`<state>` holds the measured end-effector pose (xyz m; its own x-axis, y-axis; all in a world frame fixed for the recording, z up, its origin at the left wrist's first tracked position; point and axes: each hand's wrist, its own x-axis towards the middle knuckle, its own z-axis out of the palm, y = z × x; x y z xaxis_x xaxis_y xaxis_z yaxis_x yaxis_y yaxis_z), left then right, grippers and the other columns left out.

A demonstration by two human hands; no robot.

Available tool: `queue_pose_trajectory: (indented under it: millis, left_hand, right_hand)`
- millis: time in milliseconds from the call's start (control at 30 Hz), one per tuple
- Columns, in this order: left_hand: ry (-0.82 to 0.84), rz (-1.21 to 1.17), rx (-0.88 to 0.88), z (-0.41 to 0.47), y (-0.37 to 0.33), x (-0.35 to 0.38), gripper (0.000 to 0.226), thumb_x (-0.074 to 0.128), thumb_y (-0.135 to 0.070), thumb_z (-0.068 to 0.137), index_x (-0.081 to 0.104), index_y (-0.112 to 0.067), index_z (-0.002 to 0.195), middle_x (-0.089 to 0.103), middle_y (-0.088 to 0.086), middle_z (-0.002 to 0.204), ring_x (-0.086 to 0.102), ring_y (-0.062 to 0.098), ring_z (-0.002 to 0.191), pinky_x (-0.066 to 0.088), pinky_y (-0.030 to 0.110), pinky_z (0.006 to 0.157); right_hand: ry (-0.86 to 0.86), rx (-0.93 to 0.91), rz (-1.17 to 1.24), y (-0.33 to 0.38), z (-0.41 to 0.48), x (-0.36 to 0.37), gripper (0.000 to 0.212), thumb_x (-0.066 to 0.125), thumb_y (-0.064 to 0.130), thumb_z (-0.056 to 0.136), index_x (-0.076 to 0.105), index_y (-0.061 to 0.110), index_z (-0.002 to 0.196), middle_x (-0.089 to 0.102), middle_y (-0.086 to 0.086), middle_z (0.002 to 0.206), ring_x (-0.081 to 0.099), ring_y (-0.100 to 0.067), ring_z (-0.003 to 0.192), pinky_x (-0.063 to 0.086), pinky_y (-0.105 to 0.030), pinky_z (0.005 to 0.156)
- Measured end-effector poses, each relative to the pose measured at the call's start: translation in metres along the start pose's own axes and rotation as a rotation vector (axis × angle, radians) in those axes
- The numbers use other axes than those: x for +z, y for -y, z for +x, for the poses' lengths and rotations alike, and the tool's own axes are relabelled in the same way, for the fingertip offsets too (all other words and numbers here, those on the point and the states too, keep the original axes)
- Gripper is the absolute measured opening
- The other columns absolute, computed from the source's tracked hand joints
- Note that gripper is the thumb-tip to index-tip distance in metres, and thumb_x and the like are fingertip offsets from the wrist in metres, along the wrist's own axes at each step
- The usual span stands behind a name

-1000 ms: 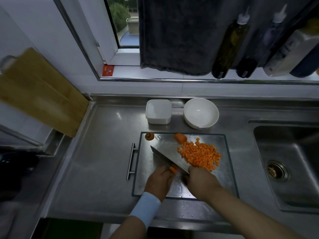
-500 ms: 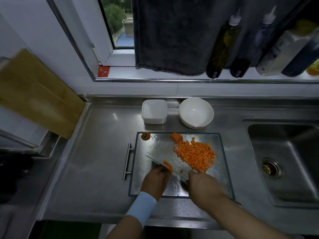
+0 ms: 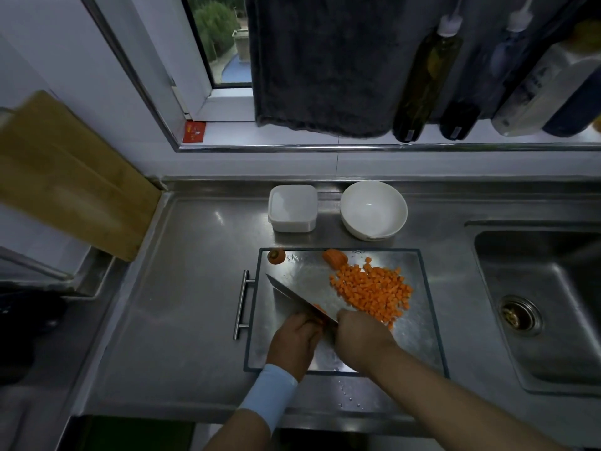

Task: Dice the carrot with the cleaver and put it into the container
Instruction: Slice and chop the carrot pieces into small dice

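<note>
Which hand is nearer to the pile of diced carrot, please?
Right. The right hand sits at the near edge of the pile of diced carrot; the left hand lies across the cleaver, farther left.

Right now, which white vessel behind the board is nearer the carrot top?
The square container, left of the round bowl; the carrot top lies just in front of it, at the board's far-left corner.

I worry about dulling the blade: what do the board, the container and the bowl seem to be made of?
Board: looks like stainless steel, with a brushed grey sheen, bright glare and a dark rim; probably hard on an edge.
Container: likely white plastic, matte and slightly translucent, with soft rounded corners.
Bowl: probably glazed white ceramic, given the glossy highlight inside; melamine cannot be ruled out.
</note>
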<state>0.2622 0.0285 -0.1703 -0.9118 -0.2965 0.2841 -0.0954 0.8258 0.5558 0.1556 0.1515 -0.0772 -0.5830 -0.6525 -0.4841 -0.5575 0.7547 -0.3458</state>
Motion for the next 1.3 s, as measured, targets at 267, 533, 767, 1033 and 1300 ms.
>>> queue_pose_trajectory:
  millis: [267, 533, 767, 1033, 1300]
  left_hand:
    - [-0.008, 0.000, 0.014, -0.002, 0.001, 0.000, 0.011, 0.076, -0.007, 0.078, 0.074, -0.014, 0.086, 0.068, 0.001, 0.093, 0.060, 0.015, 0.088, 0.049, 0.021, 0.077]
    - [-0.072, -0.014, -0.010, -0.003, -0.001, -0.001, 0.005, 0.070, -0.016, 0.082, 0.074, -0.014, 0.083, 0.068, 0.001, 0.091, 0.060, 0.013, 0.085, 0.053, 0.024, 0.071]
    - [-0.076, -0.009, -0.026, -0.003, -0.004, -0.003, 0.019, 0.060, -0.027, 0.086, 0.076, -0.015, 0.087, 0.071, 0.003, 0.094, 0.063, 0.017, 0.086, 0.055, 0.025, 0.070]
    - [-0.082, -0.028, -0.043, -0.003, -0.003, -0.001, 0.010, 0.079, -0.011, 0.076, 0.075, -0.011, 0.085, 0.070, 0.003, 0.094, 0.061, 0.014, 0.087, 0.052, 0.019, 0.076]
    - [-0.057, -0.014, -0.044, -0.006, -0.002, 0.000, 0.013, 0.062, -0.019, 0.086, 0.073, -0.013, 0.083, 0.068, 0.001, 0.092, 0.061, 0.015, 0.085, 0.051, 0.023, 0.073]
  right_hand:
    - [-0.008, -0.008, -0.011, -0.011, -0.012, -0.001, 0.007, 0.054, 0.021, 0.094, 0.060, 0.020, 0.097, 0.066, -0.002, 0.092, 0.063, -0.021, 0.085, 0.040, -0.024, 0.063]
    - [-0.050, 0.012, -0.035, -0.020, -0.038, -0.008, 0.011, 0.050, 0.028, 0.097, 0.049, 0.026, 0.086, 0.047, 0.009, 0.073, 0.046, -0.013, 0.063, 0.024, -0.022, 0.048]
    - [-0.021, 0.015, -0.089, -0.003, -0.051, -0.017, 0.015, 0.048, 0.019, 0.096, 0.057, 0.017, 0.109, 0.065, -0.004, 0.103, 0.062, -0.021, 0.086, 0.038, -0.027, 0.067]
    - [0.096, 0.063, -0.086, 0.007, -0.043, -0.025, 0.016, 0.051, 0.007, 0.089, 0.056, 0.015, 0.102, 0.064, -0.006, 0.107, 0.057, -0.021, 0.085, 0.040, -0.027, 0.069]
    - [0.048, 0.071, 0.016, 0.008, -0.010, -0.001, 0.007, 0.052, 0.020, 0.092, 0.059, 0.019, 0.095, 0.064, -0.004, 0.095, 0.063, -0.020, 0.087, 0.046, -0.029, 0.067]
